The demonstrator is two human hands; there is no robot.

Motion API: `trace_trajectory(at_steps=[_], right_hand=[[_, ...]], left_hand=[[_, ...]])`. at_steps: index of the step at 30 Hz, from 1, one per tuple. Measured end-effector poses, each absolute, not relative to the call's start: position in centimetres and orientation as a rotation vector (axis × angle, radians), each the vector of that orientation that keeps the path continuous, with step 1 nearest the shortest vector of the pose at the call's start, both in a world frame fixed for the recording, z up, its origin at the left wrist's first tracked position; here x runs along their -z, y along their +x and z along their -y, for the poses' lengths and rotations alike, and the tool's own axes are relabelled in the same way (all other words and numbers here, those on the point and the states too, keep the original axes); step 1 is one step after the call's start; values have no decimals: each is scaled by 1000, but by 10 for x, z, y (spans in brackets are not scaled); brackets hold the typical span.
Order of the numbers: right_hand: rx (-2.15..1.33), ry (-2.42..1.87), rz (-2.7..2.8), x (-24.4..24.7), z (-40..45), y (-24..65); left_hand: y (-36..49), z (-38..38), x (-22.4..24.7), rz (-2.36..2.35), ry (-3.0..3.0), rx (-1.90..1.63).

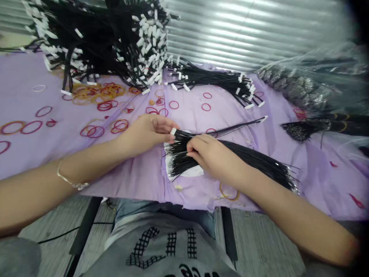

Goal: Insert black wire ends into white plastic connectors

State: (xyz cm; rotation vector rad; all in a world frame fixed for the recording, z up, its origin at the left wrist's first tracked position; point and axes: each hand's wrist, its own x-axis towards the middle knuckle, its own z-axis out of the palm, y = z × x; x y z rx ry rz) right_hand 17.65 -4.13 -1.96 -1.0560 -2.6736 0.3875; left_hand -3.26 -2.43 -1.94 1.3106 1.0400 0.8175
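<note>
My left hand [157,130] pinches a small white connector [173,131] between thumb and fingertips. Black wires run to the right from that connector, and their far end [263,119] also shows white. A thick bundle of loose black wires [248,154] with bare metal tips lies across a white pad [190,172]. Over this bundle is my right hand [206,150], its thumb and forefinger closed together near the left ends of the wires. They seem to grip a thin wire, partly hidden by the fingers.
A large heap of black cables with white connectors [152,42] fills the back left. A smaller cable bundle [213,79] lies behind my hands. Red and yellow rubber bands [108,92] are scattered on the purple cloth [138,173]. Plastic-wrapped wire bundles [300,90] sit at right.
</note>
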Motion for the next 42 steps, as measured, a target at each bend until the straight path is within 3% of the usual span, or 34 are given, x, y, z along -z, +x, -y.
trace_trajectory(at_steps=[14,28,42], right_hand=[[-653,-895,2403,14,38,177],[-1145,-1271,2112,9,31,178],[-950,-1327,2143,9,34,170]], left_hand=[[-30,27,20,-1030,1176,-889],[-30,34,15,-996,846,-650],[-36,33,26,-969,966,-593]])
